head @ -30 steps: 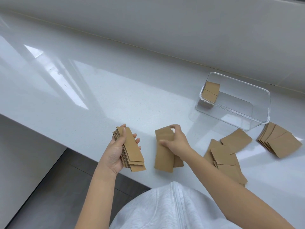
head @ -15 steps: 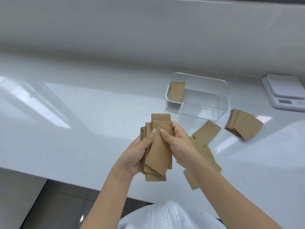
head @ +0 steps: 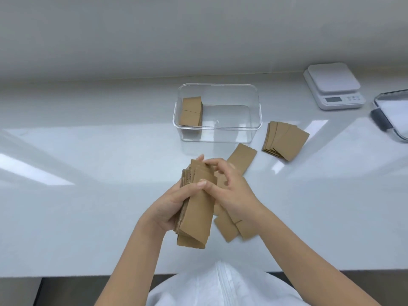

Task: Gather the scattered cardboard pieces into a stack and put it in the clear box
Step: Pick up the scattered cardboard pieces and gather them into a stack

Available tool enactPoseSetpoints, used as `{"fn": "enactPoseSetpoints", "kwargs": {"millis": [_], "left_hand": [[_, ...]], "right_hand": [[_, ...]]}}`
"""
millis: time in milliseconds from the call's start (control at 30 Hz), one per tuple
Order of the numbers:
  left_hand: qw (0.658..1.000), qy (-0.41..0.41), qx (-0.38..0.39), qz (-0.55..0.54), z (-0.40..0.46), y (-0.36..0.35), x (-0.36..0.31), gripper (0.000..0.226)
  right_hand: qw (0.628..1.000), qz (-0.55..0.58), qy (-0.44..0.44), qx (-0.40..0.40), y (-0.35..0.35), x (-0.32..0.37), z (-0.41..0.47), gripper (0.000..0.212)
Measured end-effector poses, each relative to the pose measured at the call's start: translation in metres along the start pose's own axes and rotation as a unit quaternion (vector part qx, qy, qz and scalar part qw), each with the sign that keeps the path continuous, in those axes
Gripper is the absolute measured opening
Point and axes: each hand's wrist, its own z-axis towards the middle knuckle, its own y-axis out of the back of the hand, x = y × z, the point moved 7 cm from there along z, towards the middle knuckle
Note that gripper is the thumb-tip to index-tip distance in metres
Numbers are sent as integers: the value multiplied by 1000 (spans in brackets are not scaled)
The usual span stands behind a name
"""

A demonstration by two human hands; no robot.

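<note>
A thick stack of brown cardboard pieces is gripped in my left hand above the white counter. My right hand presses on the stack's top and right edge, fingers curled over it. Loose cardboard pieces lie on the counter under my right hand, and one more piece lies just beyond it. A second cardboard stack sits to the right of the clear box. Inside the box, a small cardboard stack stands against its left wall.
A white kitchen scale stands at the back right. A clear lid with a dark clip lies at the right edge. The counter's front edge runs just in front of my body, and a wall rises behind the box.
My right hand lifted pieces off the counter and joined them to the stack in my left hand. Both hands now hold one stack. My view swung right, bringing the scale and lid into sight.
</note>
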Motion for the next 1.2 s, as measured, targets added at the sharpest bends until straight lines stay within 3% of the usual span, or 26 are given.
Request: {"fn": "enactPoseSetpoints", "kwargs": {"millis": [167, 300, 467, 567, 733, 867, 967, 1067, 1133, 1200], "left_hand": [[996, -24, 13, -87, 23, 1, -3, 67], [979, -48, -67, -186, 34, 28, -11, 66], [972, -78, -116, -187, 31, 50, -15, 76], [972, -82, -125, -183, 30, 56, -12, 72], [974, -74, -135, -168, 25, 60, -1, 71], [974, -70, -137, -166, 22, 60, 0, 73], [976, -76, -130, -158, 23, 56, -4, 69], [976, -86, -132, -151, 22, 55, -5, 67], [973, -95, -141, -154, 19, 57, -4, 66], [970, -103, -153, -159, 17, 58, -3, 52]], "right_hand": [[998, 5, -3, -58, 31, -6, 15, 34], [984, -62, -78, -146, 84, -47, 43, 35], [941, -232, -213, -122, 91, -97, 64, 73], [913, -309, -221, -149, 83, -95, 69, 90], [904, -325, -223, -166, 79, -96, 75, 95], [927, -250, -181, -214, 82, -92, 68, 81], [958, 11, -123, -258, 91, -87, 58, 66], [933, 160, -40, -319, 110, -73, 40, 55], [939, 180, -22, -291, 119, -62, 33, 47], [974, 161, -53, -152, 109, -56, 32, 45]]}}
